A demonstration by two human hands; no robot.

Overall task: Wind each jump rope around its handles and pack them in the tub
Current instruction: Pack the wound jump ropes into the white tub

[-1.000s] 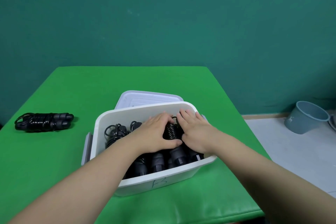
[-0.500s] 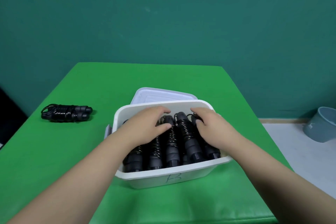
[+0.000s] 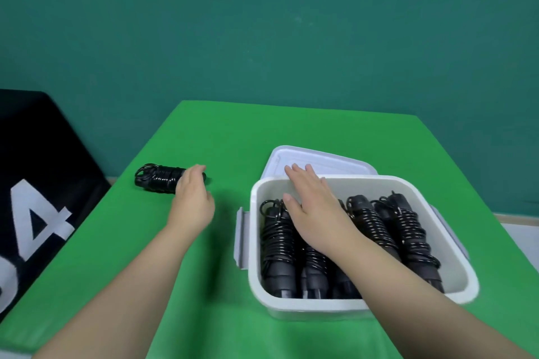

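In the white tub (image 3: 361,183) on the green table (image 3: 221,315), wound ropes (image 3: 388,227) lie under the flat, relaxed right hand (image 3: 312,201); farther left, the left hand (image 3: 194,198), fingers loosely open, holding nothing, reaches the last wound rope (image 3: 159,179), lying crosswise just beyond its fingertips

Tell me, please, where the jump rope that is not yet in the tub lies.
The wound jump rope lies on the green table, left of the tub, at the left hand.
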